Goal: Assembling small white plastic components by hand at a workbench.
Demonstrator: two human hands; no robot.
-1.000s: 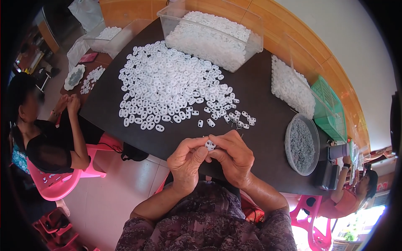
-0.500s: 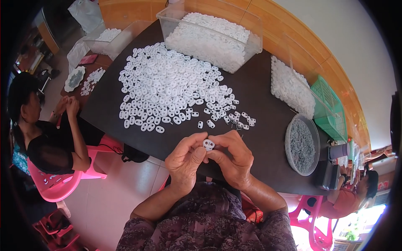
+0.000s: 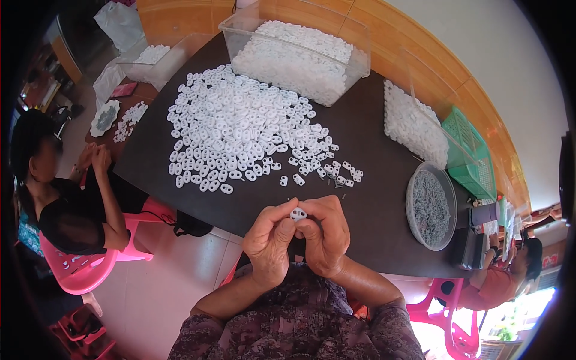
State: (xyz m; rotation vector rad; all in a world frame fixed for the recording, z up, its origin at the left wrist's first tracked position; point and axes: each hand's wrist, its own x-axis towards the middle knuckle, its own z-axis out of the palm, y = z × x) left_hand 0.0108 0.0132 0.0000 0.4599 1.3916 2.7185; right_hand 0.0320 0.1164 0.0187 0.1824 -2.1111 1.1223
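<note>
Between the fingertips of both hands sits a small white oval plastic piece with holes [image 3: 297, 213], just past the table's near edge. My left hand [image 3: 267, 246] pinches it from the left, thumb and forefinger closed. From the other side my right hand [image 3: 327, 237] pinches it too, its thumb beside the left one. The fingers hide whatever lies under the piece. Beyond my hands spreads a heap of similar white oval pieces [image 3: 234, 120]. Some smaller white pieces [image 3: 298, 179] lie loose nearest to me, with a few tiny grey pins [image 3: 329, 177] among them.
Clear tubs [image 3: 358, 69] of white pieces stand at the back of the dark table [image 3: 378, 210]. A round tub of grey pins [image 3: 429, 207] and a green basket [image 3: 471, 156] are on the right. Two people sit nearby, one at each side, on pink chairs [image 3: 90, 270].
Both hands have drawn closer together and sit slightly lower, still pinching the white piece. My right hand has shifted left. The view has moved a little.
</note>
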